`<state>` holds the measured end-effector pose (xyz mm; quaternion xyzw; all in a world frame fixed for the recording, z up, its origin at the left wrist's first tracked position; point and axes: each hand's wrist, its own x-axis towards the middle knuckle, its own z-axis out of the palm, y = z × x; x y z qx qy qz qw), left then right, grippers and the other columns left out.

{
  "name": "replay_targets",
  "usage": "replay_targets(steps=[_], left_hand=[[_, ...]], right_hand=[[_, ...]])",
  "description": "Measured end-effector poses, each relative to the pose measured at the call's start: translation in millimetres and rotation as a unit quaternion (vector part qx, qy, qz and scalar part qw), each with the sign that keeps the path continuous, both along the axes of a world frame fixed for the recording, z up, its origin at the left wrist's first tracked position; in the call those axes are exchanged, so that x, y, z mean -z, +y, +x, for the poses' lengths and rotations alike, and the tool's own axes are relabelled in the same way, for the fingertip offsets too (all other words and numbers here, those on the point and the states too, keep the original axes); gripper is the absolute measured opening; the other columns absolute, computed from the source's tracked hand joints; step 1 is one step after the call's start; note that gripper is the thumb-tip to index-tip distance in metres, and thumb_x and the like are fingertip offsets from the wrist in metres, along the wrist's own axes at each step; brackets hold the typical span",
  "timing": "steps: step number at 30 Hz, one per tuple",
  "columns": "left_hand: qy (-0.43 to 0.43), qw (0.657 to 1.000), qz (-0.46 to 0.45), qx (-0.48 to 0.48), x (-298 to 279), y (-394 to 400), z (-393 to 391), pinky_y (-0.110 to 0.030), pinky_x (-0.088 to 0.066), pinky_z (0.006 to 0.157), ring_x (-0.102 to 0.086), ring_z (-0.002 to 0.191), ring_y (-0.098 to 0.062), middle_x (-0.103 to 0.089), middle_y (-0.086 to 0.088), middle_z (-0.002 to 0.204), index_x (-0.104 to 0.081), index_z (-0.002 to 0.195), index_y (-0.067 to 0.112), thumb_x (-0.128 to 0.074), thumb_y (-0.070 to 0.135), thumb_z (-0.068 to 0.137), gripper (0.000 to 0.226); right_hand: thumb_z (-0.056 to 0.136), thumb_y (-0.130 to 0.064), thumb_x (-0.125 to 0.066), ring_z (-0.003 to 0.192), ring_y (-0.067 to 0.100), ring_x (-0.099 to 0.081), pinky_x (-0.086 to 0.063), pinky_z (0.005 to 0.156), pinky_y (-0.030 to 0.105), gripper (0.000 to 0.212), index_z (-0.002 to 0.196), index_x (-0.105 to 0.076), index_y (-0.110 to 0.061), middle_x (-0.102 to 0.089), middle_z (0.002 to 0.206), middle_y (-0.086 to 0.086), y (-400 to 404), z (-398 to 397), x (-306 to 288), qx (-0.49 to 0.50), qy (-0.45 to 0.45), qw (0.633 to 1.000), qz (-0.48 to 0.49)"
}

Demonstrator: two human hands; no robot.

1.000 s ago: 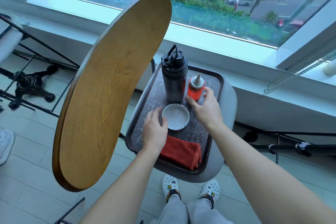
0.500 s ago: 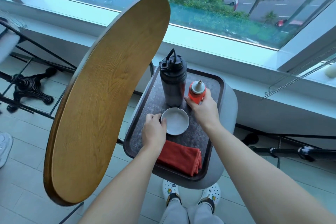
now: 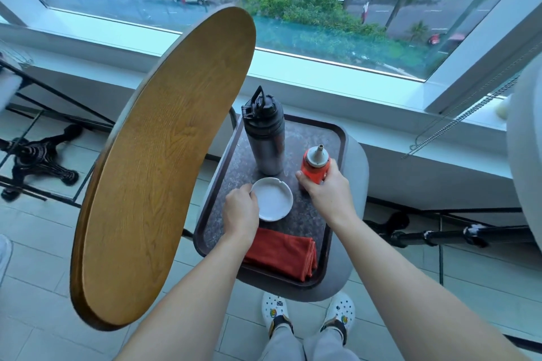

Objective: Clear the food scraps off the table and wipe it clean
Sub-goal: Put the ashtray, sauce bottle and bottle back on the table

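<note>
A dark tray (image 3: 334, 138) rests on a grey seat (image 3: 356, 214). On the tray stand a dark water bottle (image 3: 265, 141), a red squeeze bottle (image 3: 314, 165) with a pale nozzle, a small white round dish (image 3: 274, 198), and a folded red cloth (image 3: 283, 253) at the near end. My left hand (image 3: 242, 212) grips the dish's left rim. My right hand (image 3: 330, 195) is wrapped around the squeeze bottle's lower part. The round wooden tabletop (image 3: 164, 173) fills the left side of the view and bears nothing.
A black cast-iron table base (image 3: 38, 158) and black metal frames stand on the tiled floor at left. A white window sill (image 3: 322, 91) runs behind the tray. A black bar (image 3: 445, 236) lies at right. My feet in white clogs (image 3: 308, 313) are below the seat.
My right hand slid from beside the squeeze bottle to close around it, and the bottle now stands further right, away from the water bottle. My left hand stays on the dish.
</note>
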<state>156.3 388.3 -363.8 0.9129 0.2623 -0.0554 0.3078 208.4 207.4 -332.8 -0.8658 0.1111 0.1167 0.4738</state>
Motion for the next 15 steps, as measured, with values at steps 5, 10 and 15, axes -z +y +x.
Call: replay_targets(steps=[5, 10, 15], left_hand=[[0.001, 0.999, -0.049, -0.012, -21.1, 1.5, -9.8, -0.028, -0.041, 0.055, -0.059, 0.078, -0.02, -0.067, -0.004, 0.086, -0.072, 0.104, 0.016, -0.048, 0.021, 0.103, 0.025], [-0.011, 0.997, -0.068, 0.024, -59.8, 1.4, -17.1, -0.019, -0.036, 0.053, -0.055, 0.073, -0.007, -0.064, 0.005, 0.078, -0.074, 0.105, 0.02, -0.048, 0.026, 0.103, 0.026], [-0.051, 0.993, -0.095, 0.05, -102.8, 1.2, -25.8, -0.014, -0.04, 0.06, -0.058, 0.083, 0.003, -0.07, 0.013, 0.089, -0.073, 0.115, 0.029, -0.049, 0.036, 0.103, 0.028]], right_hand=[[0.08, -0.052, -0.076, 0.095, 0.013, -0.064, -0.05, 0.081, 0.031, 0.045, 0.115, -0.056, -0.031, -0.067, 0.103, -0.012, -3.2, -14.3, -22.7, -0.004, -0.02, 1.0, -0.002], [0.082, -0.049, -0.076, 0.096, 0.014, -0.063, -0.046, 0.079, 0.029, 0.047, 0.12, -0.057, -0.028, -0.068, 0.107, -0.008, -11.6, -25.4, -66.0, -0.01, -0.038, 0.999, -0.01], [0.081, -0.049, -0.076, 0.089, 0.011, -0.065, -0.051, 0.077, 0.03, 0.038, 0.111, -0.06, -0.033, -0.069, 0.096, -0.011, -26.2, -40.7, -110.8, -0.004, -0.039, 0.999, -0.013]])
